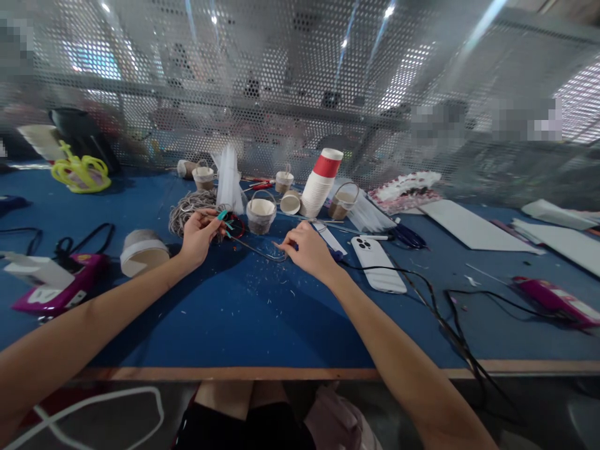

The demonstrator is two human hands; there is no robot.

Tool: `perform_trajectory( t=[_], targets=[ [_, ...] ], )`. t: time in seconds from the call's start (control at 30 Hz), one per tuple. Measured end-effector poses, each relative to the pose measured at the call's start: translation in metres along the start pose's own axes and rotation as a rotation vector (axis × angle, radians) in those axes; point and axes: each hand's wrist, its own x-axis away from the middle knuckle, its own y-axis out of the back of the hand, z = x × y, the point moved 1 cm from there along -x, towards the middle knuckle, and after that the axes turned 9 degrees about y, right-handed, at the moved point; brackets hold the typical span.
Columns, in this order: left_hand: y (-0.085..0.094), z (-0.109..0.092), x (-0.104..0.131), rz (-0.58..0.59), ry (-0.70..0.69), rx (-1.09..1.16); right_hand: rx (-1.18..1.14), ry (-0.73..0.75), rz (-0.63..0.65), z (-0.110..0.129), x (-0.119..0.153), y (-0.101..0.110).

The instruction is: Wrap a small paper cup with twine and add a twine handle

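Observation:
My left hand (201, 232) is closed, pinching a thin brown cord (250, 247) at its fingertips. Teal bits show at those fingertips; I cannot tell if they are nails or part of a tool. Across from it, my right hand (307, 247) has its fingers closed on the other end of the cord, which sags in a curve between them. A tangled heap of grey-brown cord (185, 209) lies behind my left hand. Just beyond both hands stands a small wrapped cup with a hoop handle (261, 215).
Behind are a stack of paper cups (315, 190), a bundle of white sticks (229, 184) and more wrapped cups (284, 181). A larger cup (143, 252) lies near my left forearm. At right are a white phone (379, 269), black cables (434, 300) and a purple power strip (557, 301).

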Motion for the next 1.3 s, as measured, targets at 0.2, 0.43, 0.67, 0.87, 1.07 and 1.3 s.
perform_trajectory(
  t=[0.2,0.43,0.67,0.87,1.07,1.3],
  targets=[
    [0.000,0.000,0.000,0.008,0.003,0.021,-0.001,0.052,-0.008,0.004,0.000,0.000],
    [0.001,0.002,-0.002,0.010,-0.014,0.033,-0.065,0.050,0.048,0.000,-0.001,-0.001],
    [0.002,0.003,-0.003,0.026,-0.028,0.032,-0.130,0.027,0.156,-0.004,-0.001,0.002],
    [0.003,0.005,-0.003,0.048,-0.040,0.014,-0.118,-0.060,0.145,-0.005,0.000,0.002],
    [0.004,0.004,-0.003,0.039,-0.041,0.025,-0.102,-0.039,0.089,-0.008,0.000,0.003],
    [0.005,0.004,-0.003,0.043,-0.079,0.010,-0.156,-0.052,0.055,-0.008,0.000,0.004]
  ],
)
